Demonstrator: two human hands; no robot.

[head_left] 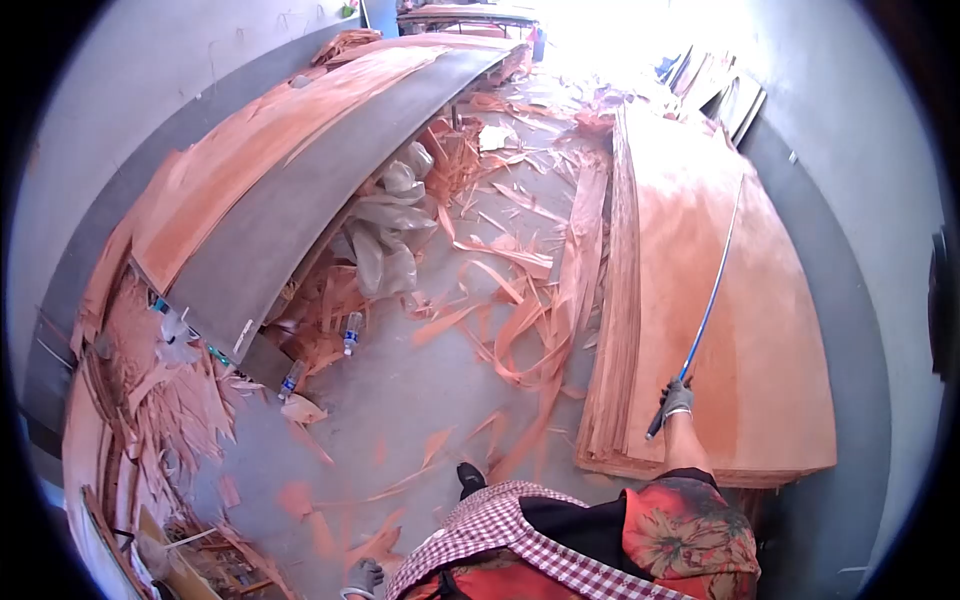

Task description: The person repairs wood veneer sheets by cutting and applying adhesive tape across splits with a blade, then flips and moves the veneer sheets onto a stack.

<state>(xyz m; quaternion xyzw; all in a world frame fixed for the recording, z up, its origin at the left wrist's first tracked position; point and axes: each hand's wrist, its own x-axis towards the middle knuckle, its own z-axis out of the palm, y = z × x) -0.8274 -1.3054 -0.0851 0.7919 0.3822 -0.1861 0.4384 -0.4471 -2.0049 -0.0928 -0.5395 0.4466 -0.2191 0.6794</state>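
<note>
My right hand, in a grey glove, is closed around the dark grip of a long thin rod. The rod is blue along its lower part and paler toward the tip. It reaches forward over a tall stack of reddish wood veneer sheets, and the end of its grip sticks out behind my hand. Low at the bottom edge is my left hand, also gloved, beside my checked apron. Its fingers are too small and unclear to read, and I see nothing in it.
A long table with a grey top and veneer on it runs along the left. Veneer strips litter the floor. Plastic bags and a water bottle lie by the table. Torn veneer is heaped at left.
</note>
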